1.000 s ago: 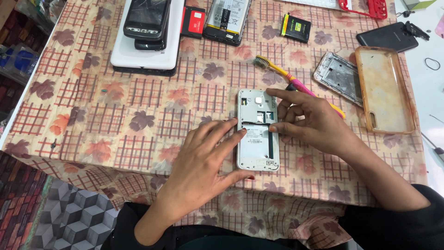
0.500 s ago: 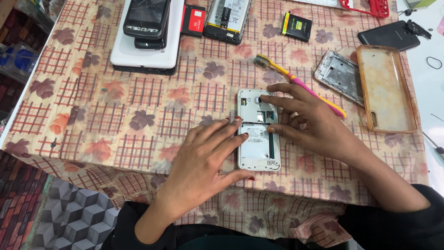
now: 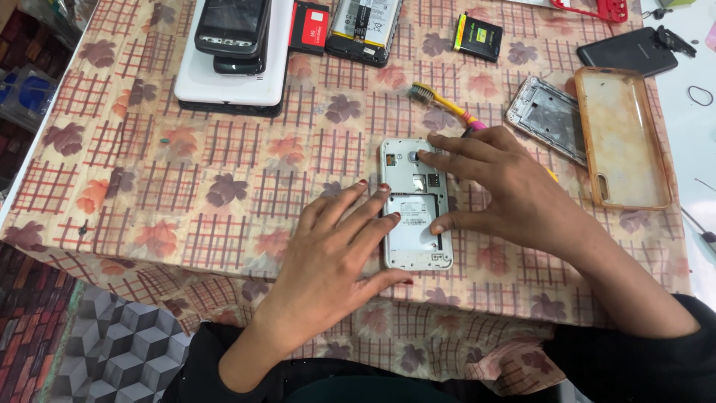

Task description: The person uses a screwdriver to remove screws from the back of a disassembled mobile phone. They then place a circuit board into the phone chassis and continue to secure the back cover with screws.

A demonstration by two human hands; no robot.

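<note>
Both forearms are cut off by the bottom edge, dark sleeves showing only at the frame's lower corners, and the near hem of the leaf-patterned tablecloth (image 3: 149, 224) folds out of sight over the table's edge.

The left hand (image 3: 335, 254) lies palm down, fingers spread and loosely straightened, its thumb stretched along the cloth just below the phone's near end. It grips nothing; its fingertips (image 3: 393, 218) rest on the left rim of the opened white phone (image 3: 414, 205) (back cover off, silver tray showing). The lower left part of the phone is partly hidden under those fingers.

The right hand (image 3: 514, 194) arches over from the right, fingers fanned and open, thumb pressed on the phone's lower right edge and index finger touching the area beside the camera at its far end. It pins the phone flat rather than enclosing it. So the phone lies between the two hands, lengthwise away from the person.

Just beyond the right knuckles a yellow-and-pink toothbrush (image 3: 440, 101) lies tilted, its handle end hidden behind the hand. Right of that sit a bare metal phone frame (image 3: 548, 119) and a clear amber case (image 3: 623, 138) overlapping it.

Farther off, beyond both sets of fingers, are a small black battery (image 3: 479, 36), a larger battery (image 3: 364, 26) cut off by the top edge, and dark phones stacked on a white tablet (image 3: 235, 82).
</note>
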